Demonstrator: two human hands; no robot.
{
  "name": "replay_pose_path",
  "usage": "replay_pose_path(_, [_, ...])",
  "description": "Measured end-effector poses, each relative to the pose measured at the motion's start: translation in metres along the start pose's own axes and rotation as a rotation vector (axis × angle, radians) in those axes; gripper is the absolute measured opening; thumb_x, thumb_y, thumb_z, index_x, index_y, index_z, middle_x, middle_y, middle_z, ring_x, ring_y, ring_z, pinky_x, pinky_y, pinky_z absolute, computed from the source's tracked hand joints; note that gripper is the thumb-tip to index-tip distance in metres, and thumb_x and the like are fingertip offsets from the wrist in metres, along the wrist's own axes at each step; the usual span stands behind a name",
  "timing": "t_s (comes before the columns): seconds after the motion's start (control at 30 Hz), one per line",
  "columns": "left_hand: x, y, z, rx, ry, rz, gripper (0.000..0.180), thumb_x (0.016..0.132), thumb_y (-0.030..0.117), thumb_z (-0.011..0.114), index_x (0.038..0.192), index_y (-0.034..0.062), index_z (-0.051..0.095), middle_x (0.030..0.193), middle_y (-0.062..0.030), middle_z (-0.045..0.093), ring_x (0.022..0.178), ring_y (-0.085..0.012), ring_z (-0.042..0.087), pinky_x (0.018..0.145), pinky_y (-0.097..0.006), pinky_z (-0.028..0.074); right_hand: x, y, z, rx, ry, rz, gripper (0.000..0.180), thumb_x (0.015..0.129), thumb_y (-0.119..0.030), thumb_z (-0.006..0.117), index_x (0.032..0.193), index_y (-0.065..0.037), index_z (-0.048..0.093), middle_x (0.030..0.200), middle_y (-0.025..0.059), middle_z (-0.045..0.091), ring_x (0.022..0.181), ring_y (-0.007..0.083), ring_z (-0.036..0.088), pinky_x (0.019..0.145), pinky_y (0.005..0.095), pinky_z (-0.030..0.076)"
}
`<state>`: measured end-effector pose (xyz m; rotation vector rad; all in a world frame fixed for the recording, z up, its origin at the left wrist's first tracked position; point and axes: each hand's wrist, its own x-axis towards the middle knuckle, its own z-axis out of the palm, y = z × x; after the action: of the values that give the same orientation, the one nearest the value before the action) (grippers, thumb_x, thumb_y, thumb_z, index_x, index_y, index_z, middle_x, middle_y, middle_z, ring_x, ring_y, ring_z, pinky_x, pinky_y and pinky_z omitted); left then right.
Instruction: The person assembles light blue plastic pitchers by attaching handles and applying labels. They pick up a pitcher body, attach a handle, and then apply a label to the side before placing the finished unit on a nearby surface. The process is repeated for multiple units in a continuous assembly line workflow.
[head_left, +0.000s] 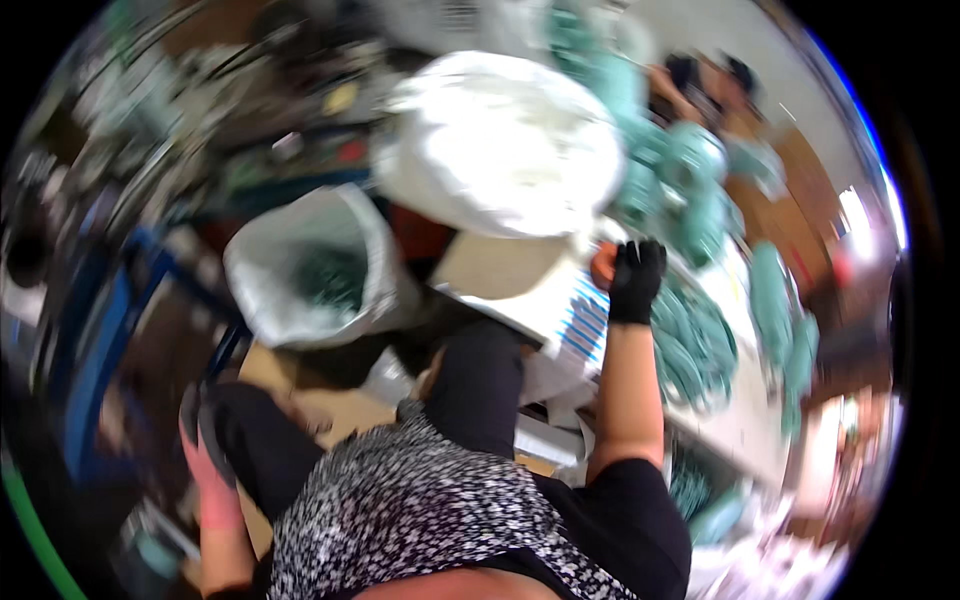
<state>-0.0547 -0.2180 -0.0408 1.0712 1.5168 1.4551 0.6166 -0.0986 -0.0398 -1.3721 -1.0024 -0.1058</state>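
Observation:
My right hand [637, 285], in a black glove, is over the worktable with its fingers curled. An orange round thing [603, 265] sits against its thumb side and looks gripped; blur hides its kind. Beside that hand lie coils of green cord [695, 345] and a white sheet with blue stripes [583, 318]. My left hand [207, 455], in a pink glove with grey fingers, hangs low beside my left knee. Its fingers are stretched out, with nothing seen in them.
A large white sack [500, 145] stands ahead, next to a smaller white sack [310, 270] with green material inside. Green wrapped bundles [695, 190] crowd the far right, where another person [700, 85] is. Blue metal framing [110, 350] stands left; cardboard [350, 415] lies below.

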Motion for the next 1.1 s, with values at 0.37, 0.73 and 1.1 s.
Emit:
replay_pose_path(0.37, [-0.194,-0.217,-0.245,0.657,0.728,-0.517,0.051,0.087,0.033,0.062,0.127,0.0030,0.054,0.128,-0.0193,0.056,0.116,-0.0318,0.055,0.097,-0.040,0.043,-0.327,-0.228,0.130,0.655,-1.125,0.867,0.036,0.098,-0.019,0.046,0.133,-0.008,0.046,0.128,0.0127,0.051,0.102,0.0222,0.054,0.094,0.0367,0.043])
replay_pose_path(0.73, [-0.375,-0.228,-0.320,1.161,-0.195,-1.166,0.054,0.084,0.020,0.048,0.137,0.0144,0.045,0.144,-0.0131,0.043,0.137,-0.0306,0.033,0.112,-0.048,0.022,-0.308,-0.229,0.153,0.285,-1.421,0.274,0.030,0.093,0.000,0.050,0.123,0.006,0.054,0.135,0.0175,0.044,0.119,0.0266,0.049,0.094,0.0350,0.049])
replay_pose_path(1.1, [-0.287,-0.179,-0.361,1.716,0.089,-0.818,0.038,0.088,0.017,0.044,0.125,0.0116,0.053,0.117,-0.0073,0.060,0.114,-0.0214,0.055,0.102,-0.041,0.037,-0.306,-0.240,0.143,-0.006,-1.423,-0.371,0.035,0.086,0.003,0.050,0.120,0.000,0.059,0.132,0.0190,0.049,0.119,0.0313,0.051,0.097,0.0358,0.045])
